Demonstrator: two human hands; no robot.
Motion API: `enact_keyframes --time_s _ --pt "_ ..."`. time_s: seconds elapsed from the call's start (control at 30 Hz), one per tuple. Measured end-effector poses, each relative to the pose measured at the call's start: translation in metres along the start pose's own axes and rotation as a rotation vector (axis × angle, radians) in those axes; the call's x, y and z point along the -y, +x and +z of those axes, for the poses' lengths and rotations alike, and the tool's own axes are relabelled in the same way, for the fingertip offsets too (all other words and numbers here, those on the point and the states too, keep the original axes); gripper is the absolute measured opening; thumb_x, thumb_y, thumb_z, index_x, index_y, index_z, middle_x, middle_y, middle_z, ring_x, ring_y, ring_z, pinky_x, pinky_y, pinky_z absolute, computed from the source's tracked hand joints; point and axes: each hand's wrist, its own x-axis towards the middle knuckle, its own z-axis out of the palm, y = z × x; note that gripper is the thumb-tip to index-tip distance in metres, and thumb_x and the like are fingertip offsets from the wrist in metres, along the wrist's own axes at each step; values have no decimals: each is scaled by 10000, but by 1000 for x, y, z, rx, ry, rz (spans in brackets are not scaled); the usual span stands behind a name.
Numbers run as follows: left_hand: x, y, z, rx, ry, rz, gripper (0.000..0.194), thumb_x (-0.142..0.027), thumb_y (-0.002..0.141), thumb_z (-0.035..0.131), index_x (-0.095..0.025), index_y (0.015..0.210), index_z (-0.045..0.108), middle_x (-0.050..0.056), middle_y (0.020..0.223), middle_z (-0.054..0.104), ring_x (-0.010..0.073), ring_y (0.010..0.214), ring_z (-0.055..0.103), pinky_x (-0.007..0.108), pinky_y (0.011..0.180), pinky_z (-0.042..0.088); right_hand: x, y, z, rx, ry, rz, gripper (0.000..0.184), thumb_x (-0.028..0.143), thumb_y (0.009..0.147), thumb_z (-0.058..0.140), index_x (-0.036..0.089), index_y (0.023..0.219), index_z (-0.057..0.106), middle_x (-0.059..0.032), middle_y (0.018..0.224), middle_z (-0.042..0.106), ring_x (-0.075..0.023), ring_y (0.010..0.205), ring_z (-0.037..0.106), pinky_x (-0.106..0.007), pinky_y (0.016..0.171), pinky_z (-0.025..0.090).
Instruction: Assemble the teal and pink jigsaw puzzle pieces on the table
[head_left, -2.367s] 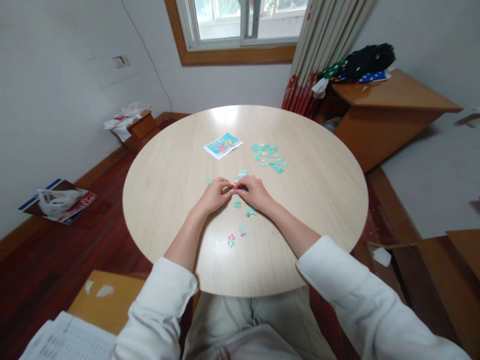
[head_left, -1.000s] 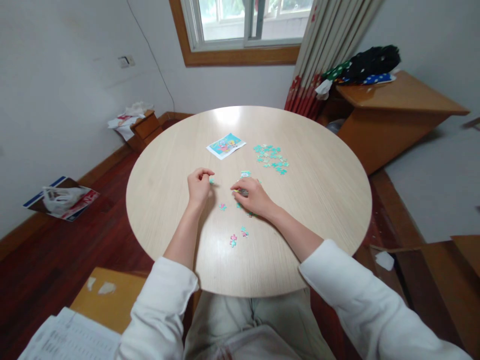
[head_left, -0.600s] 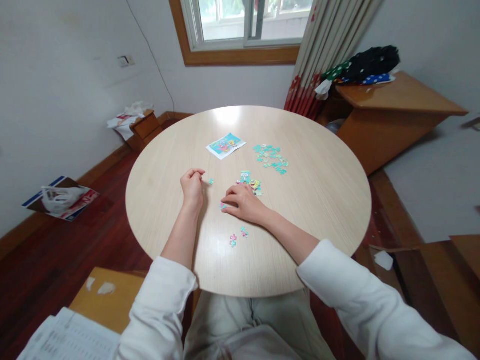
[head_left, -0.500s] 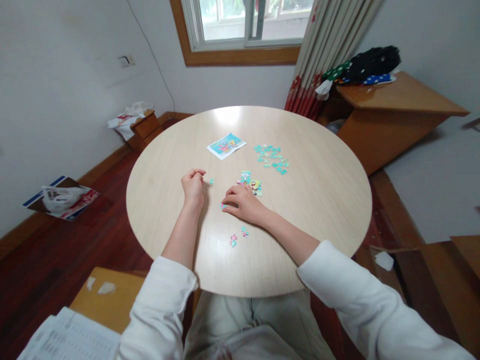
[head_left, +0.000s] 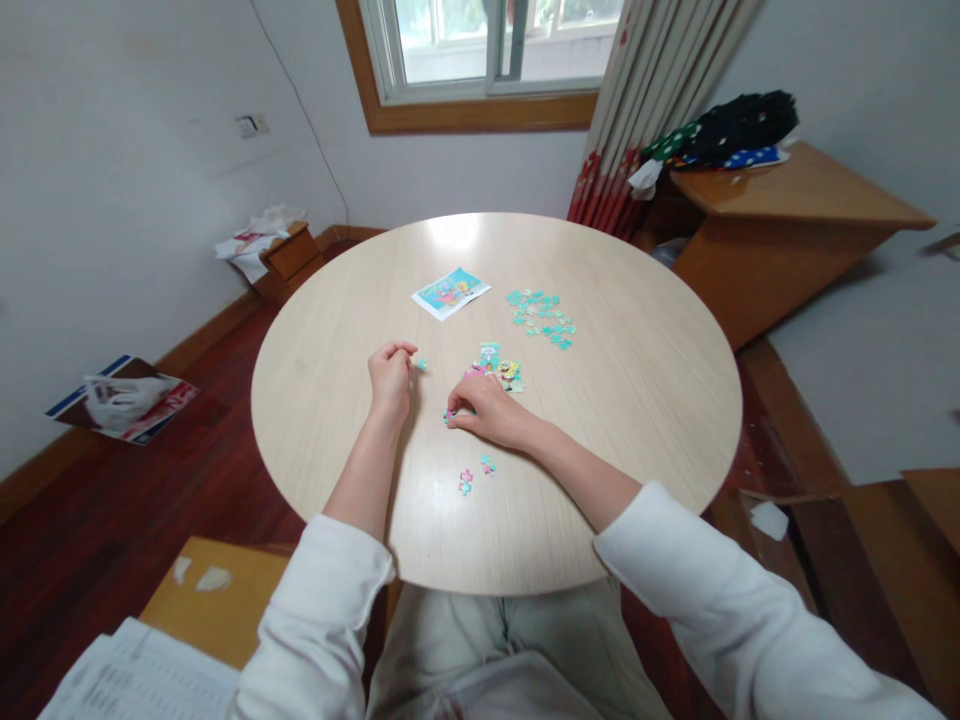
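My right hand rests low over the table, thumb and fingers pinching a pink-and-teal puzzle piece. Just beyond those fingers lies a partly joined puzzle section with cartoon figures; my fingers cover part of it. My left hand is closed, its fingers curled; what is inside them, if anything, is hidden. Close by its fingertips lies a small teal puzzle piece. Two loose pieces, a pink-and-teal one and a teal one, lie nearer to me.
All this is on a round wooden table. Toward the back lie a printed picture card and a spread of several teal pieces. A wooden desk with cloths stands at right, a cardboard box at lower left.
My left hand has shifted slightly right, toward the small teal piece. The fingers of my right hand have closed on the pink-and-teal piece, which now shows more at their tips.
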Motion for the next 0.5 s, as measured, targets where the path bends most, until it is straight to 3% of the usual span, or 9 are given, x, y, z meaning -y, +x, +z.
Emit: enact_keyframes --time_s 0.17,0.33,0.4,0.5 --pt "2 0 0 62 21 -52 144 -89 520 432 -150 557 557 -45 429 407 63 421 330 181 427 223 -1 0 4 -12 207 19 71 81 747 666 145 763 638 11 663 610 -111 639 542 -252 663 401" --pt "2 -2 2 181 30 -139 111 -100 547 485 -133 600 578 -28 515 495 50 430 416 176 442 291 -15 4 0 -351 374 92 178 134 774 606 179 932 675 -16 792 672 -131 736 601 -282 732 464" --pt "2 -3 2 211 16 -150 106 -102 558 502 -128 621 583 -16 573 533 47 440 444 179 448 323 -23 7 -6 -503 423 136 163 191 774 610 180 915 693 -31 832 686 -140 746 605 -297 739 478" --pt "1 -5 2 250 -7 -149 96 -108 589 542 -120 666 598 6 662 582 47 463 480 189 468 372 -33 9 -14 -604 621 238 200 324 744 659 180 879 686 -34 808 690 -155 738 636 -300 703 510"
